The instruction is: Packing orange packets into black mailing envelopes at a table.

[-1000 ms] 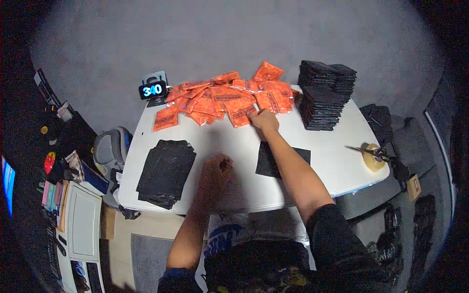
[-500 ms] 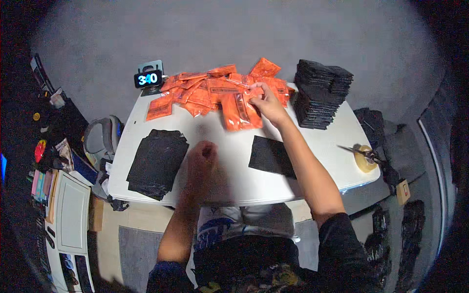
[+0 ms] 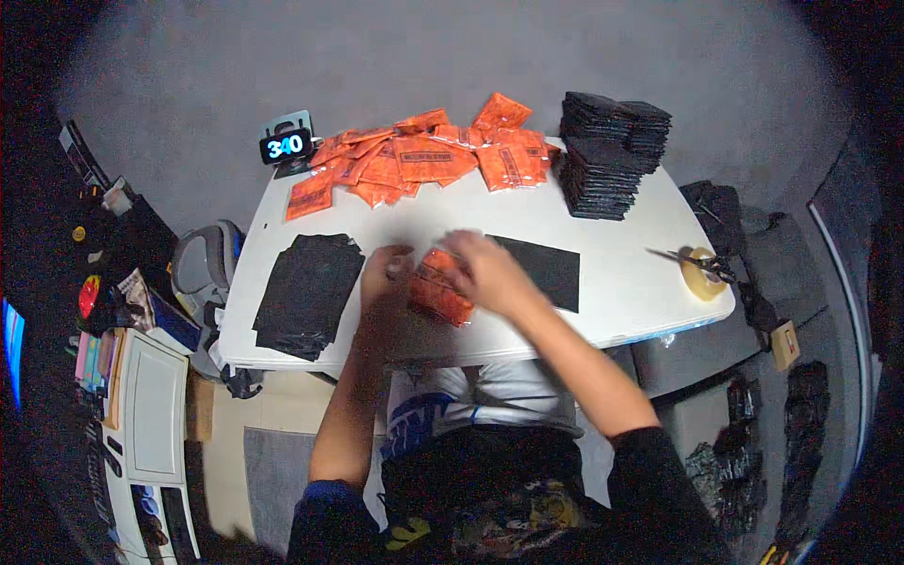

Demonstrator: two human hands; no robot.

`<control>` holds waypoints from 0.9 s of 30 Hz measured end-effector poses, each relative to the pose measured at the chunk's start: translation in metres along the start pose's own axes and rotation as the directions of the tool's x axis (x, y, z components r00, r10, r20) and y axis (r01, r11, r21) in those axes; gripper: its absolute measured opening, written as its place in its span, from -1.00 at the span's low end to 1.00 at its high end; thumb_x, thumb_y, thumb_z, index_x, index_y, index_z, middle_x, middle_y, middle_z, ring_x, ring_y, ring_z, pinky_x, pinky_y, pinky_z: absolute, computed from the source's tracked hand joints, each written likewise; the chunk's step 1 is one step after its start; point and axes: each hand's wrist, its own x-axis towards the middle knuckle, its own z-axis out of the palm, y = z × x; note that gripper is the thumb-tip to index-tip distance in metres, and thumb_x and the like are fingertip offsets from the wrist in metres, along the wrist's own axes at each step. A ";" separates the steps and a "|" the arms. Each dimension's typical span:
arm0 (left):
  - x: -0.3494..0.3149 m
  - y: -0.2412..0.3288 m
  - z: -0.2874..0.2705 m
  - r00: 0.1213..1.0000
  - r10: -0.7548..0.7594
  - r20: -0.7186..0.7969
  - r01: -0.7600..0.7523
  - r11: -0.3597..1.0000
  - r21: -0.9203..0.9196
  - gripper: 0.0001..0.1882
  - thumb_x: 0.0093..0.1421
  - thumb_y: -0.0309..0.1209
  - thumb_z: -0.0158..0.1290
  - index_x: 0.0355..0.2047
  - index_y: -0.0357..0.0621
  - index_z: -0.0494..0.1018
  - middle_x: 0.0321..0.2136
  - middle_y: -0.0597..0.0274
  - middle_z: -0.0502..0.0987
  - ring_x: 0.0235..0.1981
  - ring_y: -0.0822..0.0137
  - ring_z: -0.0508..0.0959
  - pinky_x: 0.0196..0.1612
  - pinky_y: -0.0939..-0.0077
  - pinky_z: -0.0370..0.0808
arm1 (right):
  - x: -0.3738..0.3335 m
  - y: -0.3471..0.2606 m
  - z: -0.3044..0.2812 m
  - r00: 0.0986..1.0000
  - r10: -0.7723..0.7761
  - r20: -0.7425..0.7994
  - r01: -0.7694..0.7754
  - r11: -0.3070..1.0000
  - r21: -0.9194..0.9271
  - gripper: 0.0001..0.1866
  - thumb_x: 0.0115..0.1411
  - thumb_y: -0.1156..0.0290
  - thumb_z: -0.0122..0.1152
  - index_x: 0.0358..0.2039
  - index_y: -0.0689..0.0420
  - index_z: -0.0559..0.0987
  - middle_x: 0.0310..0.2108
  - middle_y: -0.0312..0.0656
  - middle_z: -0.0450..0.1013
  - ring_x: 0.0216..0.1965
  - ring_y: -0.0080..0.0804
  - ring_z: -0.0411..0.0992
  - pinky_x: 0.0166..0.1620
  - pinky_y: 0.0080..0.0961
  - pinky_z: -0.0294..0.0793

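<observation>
Near the front middle of the white table, my right hand [image 3: 482, 270] has its fingers closed over an orange plastic packet [image 3: 441, 294] with dark print. My left hand [image 3: 387, 275] is beside the packet's left edge; its fingers are smeared and dark, so their grip cannot be made out. A flat black bag [image 3: 544, 271] lies just right of my right hand. To the left of my left hand is a loose stack of flat black bags [image 3: 306, 294]. Toward the far edge spreads a heap of similar orange packets [image 3: 428, 158].
At the far right rises a tall stack of folded black bags [image 3: 607, 165]. A yellowish tape roll [image 3: 702, 278] with dark scissors [image 3: 711, 264] sits near the right edge. A lit phone [image 3: 286, 146] leans on a stand at the far left. A grey chair [image 3: 202, 264] is left of the table [image 3: 621, 306].
My right hand has drawn an orange packet from the heap toward the table's front, beside my left hand. The left hand has shifted slightly up and left. The view has tilted a little.
</observation>
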 end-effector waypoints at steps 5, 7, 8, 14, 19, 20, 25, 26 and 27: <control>-0.027 0.026 0.009 0.780 0.460 0.425 -0.622 0.649 0.438 -0.67 0.34 -0.41 0.09 0.08 -0.23 0.58 0.11 -0.06 0.59 0.15 -0.08 0.53 0.28 0.02 0.42 | -0.077 -0.037 0.038 0.992 0.102 0.068 -0.064 0.905 -0.420 -0.29 0.45 0.13 0.09 0.48 0.21 0.22 0.51 0.07 0.15 0.49 0.07 0.19 0.47 0.19 0.12; -0.033 0.035 0.007 0.799 0.410 0.441 -0.591 0.672 0.446 -0.65 0.34 -0.41 0.09 0.10 -0.22 0.57 0.13 -0.03 0.59 0.18 -0.12 0.50 0.31 -0.03 0.38 | -0.091 -0.042 0.023 0.976 0.199 0.087 -0.152 0.910 -0.385 -0.30 0.50 0.09 -0.05 0.47 0.29 0.23 0.53 0.08 0.11 0.52 0.10 0.12 0.49 0.28 0.00; -0.036 0.035 0.005 0.810 0.365 0.459 -0.577 0.633 0.516 -0.63 0.34 -0.39 0.09 0.12 -0.22 0.56 0.16 -0.04 0.57 0.19 -0.12 0.49 0.31 -0.03 0.38 | -0.095 -0.045 0.015 0.976 0.198 0.091 -0.149 0.911 -0.385 -0.30 0.50 0.09 -0.05 0.47 0.29 0.23 0.53 0.08 0.11 0.52 0.10 0.12 0.49 0.28 0.00; -0.053 0.050 -0.001 0.823 0.320 0.468 -0.562 0.575 0.594 -0.52 0.33 -0.39 0.10 0.23 -0.26 0.46 0.21 -0.14 0.51 0.26 -0.18 0.44 0.33 -0.08 0.36 | -0.091 -0.059 -0.014 0.967 0.250 0.044 -0.222 0.917 -0.331 -0.34 0.47 0.14 0.06 0.42 0.32 0.31 0.47 0.16 0.19 0.50 0.15 0.13 0.47 0.23 0.09; -0.062 0.046 -0.010 0.753 0.376 0.540 -0.644 0.591 0.486 -0.52 0.32 -0.40 0.10 0.23 -0.31 0.45 0.21 -0.23 0.49 0.31 -0.25 0.40 0.34 -0.12 0.35 | -0.089 -0.054 0.016 0.969 0.165 0.184 -0.100 0.944 -0.316 -0.26 0.45 0.13 0.08 0.47 0.33 0.19 0.51 0.18 0.09 0.54 0.15 0.05 0.48 0.20 0.09; -0.068 0.045 -0.010 0.784 0.378 0.491 -0.610 0.616 0.499 -0.53 0.32 -0.41 0.10 0.21 -0.31 0.46 0.19 -0.23 0.50 0.27 -0.25 0.42 0.33 -0.11 0.36 | -0.091 -0.053 0.018 0.970 0.162 0.181 -0.100 0.945 -0.313 -0.26 0.45 0.13 0.08 0.47 0.33 0.19 0.51 0.18 0.09 0.54 0.15 0.05 0.48 0.20 0.09; -0.092 0.066 0.003 0.903 0.252 0.349 -0.426 0.637 0.642 -0.59 0.30 -0.45 0.10 0.14 -0.31 0.49 0.12 -0.22 0.54 0.17 -0.23 0.48 0.30 -0.11 0.38 | -0.089 -0.037 0.008 0.960 0.279 0.027 -0.245 0.883 -0.400 -0.28 0.43 0.22 0.05 0.51 0.21 0.16 0.52 0.23 0.04 0.54 0.20 0.01 0.49 0.22 0.06; -0.093 0.075 0.005 0.903 0.274 0.332 -0.429 0.640 0.638 -0.61 0.31 -0.44 0.10 0.12 -0.31 0.50 0.11 -0.21 0.54 0.14 -0.21 0.49 0.29 -0.13 0.38 | -0.086 -0.036 0.005 0.960 0.278 0.018 -0.248 0.884 -0.396 -0.29 0.42 0.23 0.04 0.51 0.19 0.17 0.52 0.24 0.03 0.54 0.21 0.02 0.49 0.22 0.07; -0.090 0.079 0.007 0.902 0.295 0.315 -0.432 0.642 0.633 -0.63 0.32 -0.43 0.10 0.10 -0.32 0.51 0.10 -0.19 0.53 0.11 -0.20 0.50 0.28 -0.15 0.38 | -0.081 -0.035 0.003 0.959 0.280 0.035 -0.248 0.895 -0.371 -0.29 0.42 0.25 0.04 0.51 0.19 0.17 0.53 0.21 0.04 0.54 0.20 0.03 0.49 0.21 0.07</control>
